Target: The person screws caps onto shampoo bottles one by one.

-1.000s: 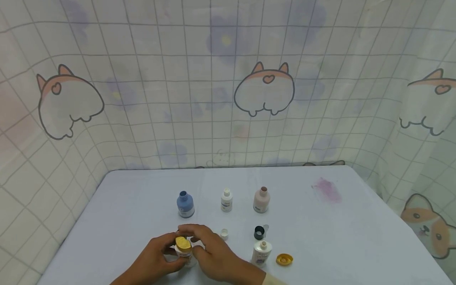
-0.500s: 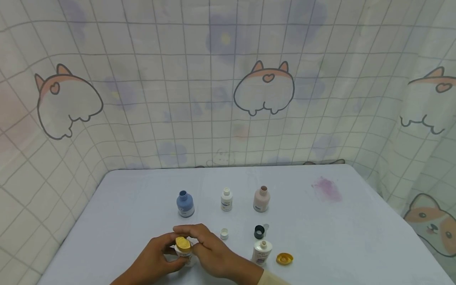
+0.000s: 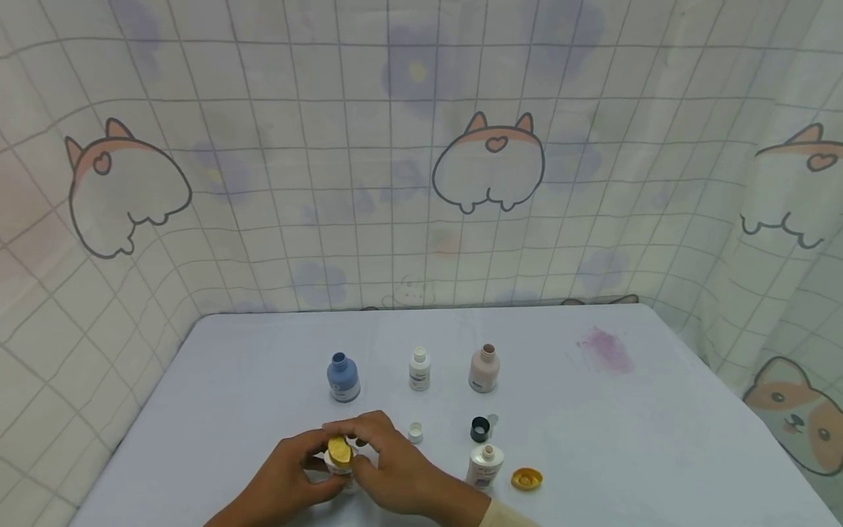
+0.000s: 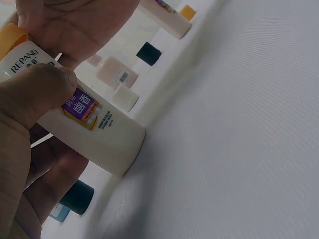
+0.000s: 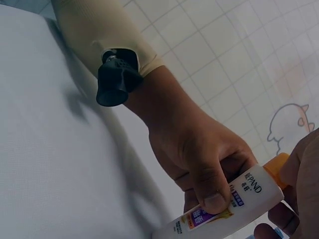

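My left hand (image 3: 293,468) grips the body of a white toiletry bottle (image 4: 99,129) labelled REPAND, its thumb across the purple label. The bottle stands on the table with its yellow cap (image 3: 340,451) on top. My right hand (image 3: 395,465) holds that cap, thumb on the near side and fingers reaching over the far side. In the right wrist view, the fingers of the right hand (image 5: 306,174) cover part of the yellow cap at the frame's edge. The left hand (image 5: 194,144) appears there too, wrapped around the bottle.
Behind stand open blue (image 3: 343,380), white (image 3: 419,372) and pink (image 3: 484,369) bottles. An uncapped pearly bottle (image 3: 485,465), a white cap (image 3: 416,432), a black cap (image 3: 480,429) and a loose yellow cap (image 3: 527,479) lie to the right. A dark cap (image 4: 77,197) sits near the blue bottle.
The right hand's fingers have shifted slightly around the yellow cap, which appears turned a little. The left hand and the bottle have stayed put.
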`<state>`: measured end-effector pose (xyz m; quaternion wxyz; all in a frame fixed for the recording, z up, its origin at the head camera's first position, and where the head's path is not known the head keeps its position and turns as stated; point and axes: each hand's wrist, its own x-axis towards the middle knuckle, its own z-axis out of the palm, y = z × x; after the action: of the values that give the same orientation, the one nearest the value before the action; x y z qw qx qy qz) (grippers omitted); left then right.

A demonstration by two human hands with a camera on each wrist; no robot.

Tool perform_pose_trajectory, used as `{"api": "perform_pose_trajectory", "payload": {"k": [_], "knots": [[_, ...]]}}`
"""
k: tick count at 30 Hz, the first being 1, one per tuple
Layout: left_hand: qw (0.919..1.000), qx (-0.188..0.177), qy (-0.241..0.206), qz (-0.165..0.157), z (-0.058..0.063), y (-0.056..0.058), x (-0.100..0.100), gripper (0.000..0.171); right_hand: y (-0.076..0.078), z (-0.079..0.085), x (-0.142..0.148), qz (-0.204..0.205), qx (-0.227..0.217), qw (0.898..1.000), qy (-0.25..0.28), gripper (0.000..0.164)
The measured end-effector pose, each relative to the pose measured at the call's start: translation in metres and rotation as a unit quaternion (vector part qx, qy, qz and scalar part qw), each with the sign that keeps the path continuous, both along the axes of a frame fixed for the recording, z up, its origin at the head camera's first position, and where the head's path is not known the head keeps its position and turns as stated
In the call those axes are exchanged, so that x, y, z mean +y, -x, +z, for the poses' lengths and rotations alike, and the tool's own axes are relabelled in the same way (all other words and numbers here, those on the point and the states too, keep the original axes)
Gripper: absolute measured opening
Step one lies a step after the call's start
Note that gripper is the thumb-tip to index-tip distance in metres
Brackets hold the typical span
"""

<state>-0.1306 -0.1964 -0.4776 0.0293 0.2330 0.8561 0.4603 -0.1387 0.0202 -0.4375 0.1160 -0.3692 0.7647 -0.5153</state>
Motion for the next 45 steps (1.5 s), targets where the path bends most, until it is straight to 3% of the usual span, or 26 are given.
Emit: {"api": "perform_pose_trajectory", "payload": {"k": [6,16,22,28,38,45], "knots": [[0.9996,-0.027,0.005,0.003,0.003,0.001,0.001,0.05,0.002,-0.002,0.004,-0.005,0.041,0.999,0.01,0.044],[0.9999,-0.007,0.0,0.008,0.004,0.0,0.003,0.039,0.001,-0.001,0.004,-0.044,0.063,0.997,-0.008,0.041],[0.9998,-0.018,0.001,0.012,0.004,0.001,0.003,0.037,0.0,-0.001,0.003,-0.072,0.033,0.997,-0.011,0.035],[0.9995,-0.025,0.007,0.019,0.005,0.0,0.003,0.033,0.0,-0.004,-0.001,-0.102,0.036,0.994,-0.009,0.035],[0.9997,-0.01,-0.021,0.006,0.002,0.003,0.003,0.032,-0.003,-0.005,-0.007,-0.149,0.008,0.989,0.01,0.036],[0.9996,-0.019,-0.022,0.003,0.001,0.002,0.002,0.028,-0.007,-0.006,-0.014,-0.183,0.003,0.983,0.018,0.035]]}}
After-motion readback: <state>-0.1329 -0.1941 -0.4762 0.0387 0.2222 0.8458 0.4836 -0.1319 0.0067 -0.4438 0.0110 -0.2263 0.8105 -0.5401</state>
